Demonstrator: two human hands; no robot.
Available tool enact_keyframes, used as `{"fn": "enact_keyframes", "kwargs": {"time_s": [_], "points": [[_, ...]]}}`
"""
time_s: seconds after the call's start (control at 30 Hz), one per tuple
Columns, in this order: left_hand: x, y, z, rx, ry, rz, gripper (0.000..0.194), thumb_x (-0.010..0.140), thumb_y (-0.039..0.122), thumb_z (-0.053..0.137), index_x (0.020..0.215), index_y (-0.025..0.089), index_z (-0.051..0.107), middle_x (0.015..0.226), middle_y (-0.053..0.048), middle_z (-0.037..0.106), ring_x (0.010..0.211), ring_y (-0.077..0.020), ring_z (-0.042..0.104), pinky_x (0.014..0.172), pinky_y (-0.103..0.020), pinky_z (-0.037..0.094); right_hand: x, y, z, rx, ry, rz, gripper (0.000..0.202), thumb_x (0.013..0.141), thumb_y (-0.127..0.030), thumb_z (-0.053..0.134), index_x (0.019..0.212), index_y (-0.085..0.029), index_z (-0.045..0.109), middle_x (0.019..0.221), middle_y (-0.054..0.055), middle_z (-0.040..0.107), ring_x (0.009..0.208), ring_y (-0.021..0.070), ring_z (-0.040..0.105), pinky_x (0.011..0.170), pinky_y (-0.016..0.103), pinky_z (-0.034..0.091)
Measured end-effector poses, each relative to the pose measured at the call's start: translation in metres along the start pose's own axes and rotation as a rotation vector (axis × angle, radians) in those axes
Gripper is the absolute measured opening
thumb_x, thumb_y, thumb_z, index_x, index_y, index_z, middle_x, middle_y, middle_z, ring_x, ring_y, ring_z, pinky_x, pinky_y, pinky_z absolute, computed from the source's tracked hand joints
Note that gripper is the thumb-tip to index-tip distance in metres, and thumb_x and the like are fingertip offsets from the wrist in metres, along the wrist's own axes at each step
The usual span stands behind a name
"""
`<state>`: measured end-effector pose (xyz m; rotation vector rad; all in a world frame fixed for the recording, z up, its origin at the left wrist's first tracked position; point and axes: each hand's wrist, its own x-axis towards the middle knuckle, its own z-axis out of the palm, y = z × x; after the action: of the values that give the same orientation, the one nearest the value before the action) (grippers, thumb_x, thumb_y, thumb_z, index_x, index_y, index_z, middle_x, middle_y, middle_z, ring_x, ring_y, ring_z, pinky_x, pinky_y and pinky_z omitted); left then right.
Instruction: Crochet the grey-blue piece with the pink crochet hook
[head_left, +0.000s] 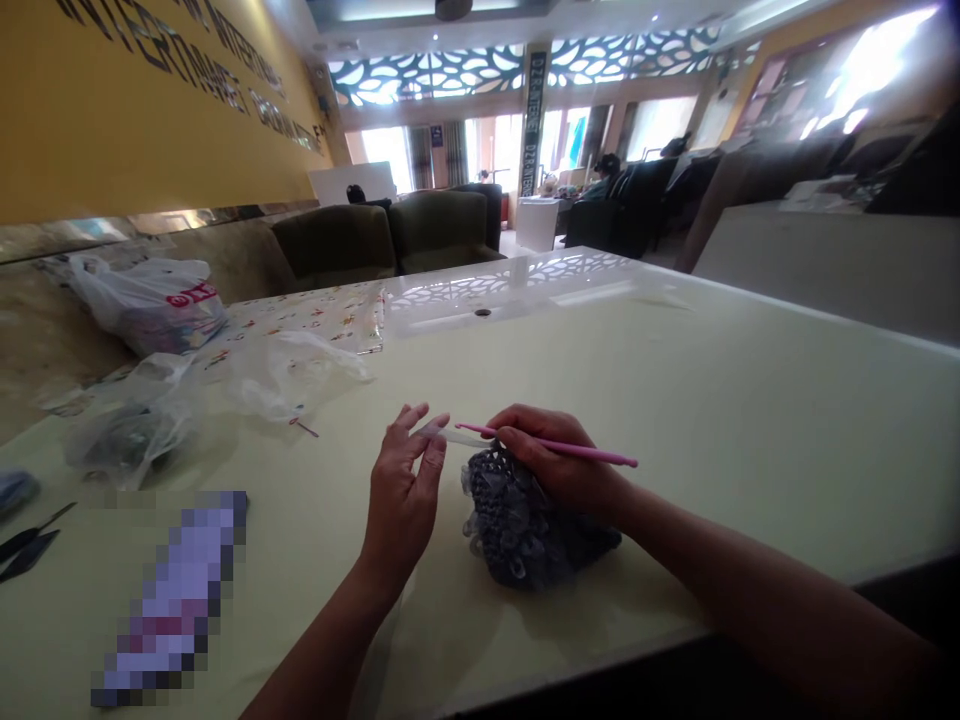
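A pink crochet hook (577, 451) lies in my right hand (559, 455), its tip pointing left toward my other hand. My right fingers also pinch the top edge of a dark grey crocheted piece (517, 525) with ruffled, sheer loops, which hangs down to the table. My left hand (405, 465) is raised to the left of the piece, with a pale, sheer strand (466, 438) running from its fingers to the work under the hook. The strand is held between the left thumb and fingers.
On the left of the pale table (712, 420) are a white plastic bag (169, 305), clear bags (281, 375), a small pin-like item (305, 428), black scissors (26, 545) and a pixelated purple item (176, 600). Armchairs (439, 228) and people sit beyond.
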<state>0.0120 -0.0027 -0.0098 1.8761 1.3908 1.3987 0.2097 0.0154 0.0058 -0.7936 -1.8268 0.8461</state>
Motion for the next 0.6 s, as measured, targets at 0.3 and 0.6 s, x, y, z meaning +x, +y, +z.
{"fn": "enact_keyframes", "kwargs": {"time_s": [0.3,0.6], "points": [[-0.001,0.001,0.003,-0.362,0.136,-0.322,0.038,0.092,0.048,0.060,0.118,0.022,0.071,0.132,-0.009,0.066,0.131,-0.0242,0.054,0.115,-0.040,0.034,-0.006,-0.003,0.010,-0.037,0.001,0.003,0.024,0.096,-0.032,0.052,0.087,-0.016,0.066,0.068,-0.001,0.059,0.060,0.0090,0.050,0.056,0.020,0.039],[-0.007,0.004,0.015,-0.881,-0.068,-0.560,0.068,0.087,0.057,0.064,0.142,0.020,0.052,0.112,-0.009,0.075,0.120,-0.0227,0.063,0.115,-0.040,0.033,-0.009,0.002,0.013,-0.031,-0.016,-0.021,0.021,0.097,-0.029,0.052,0.094,-0.016,0.068,0.073,-0.001,0.064,0.062,0.0081,0.053,0.057,0.019,0.040]]}}
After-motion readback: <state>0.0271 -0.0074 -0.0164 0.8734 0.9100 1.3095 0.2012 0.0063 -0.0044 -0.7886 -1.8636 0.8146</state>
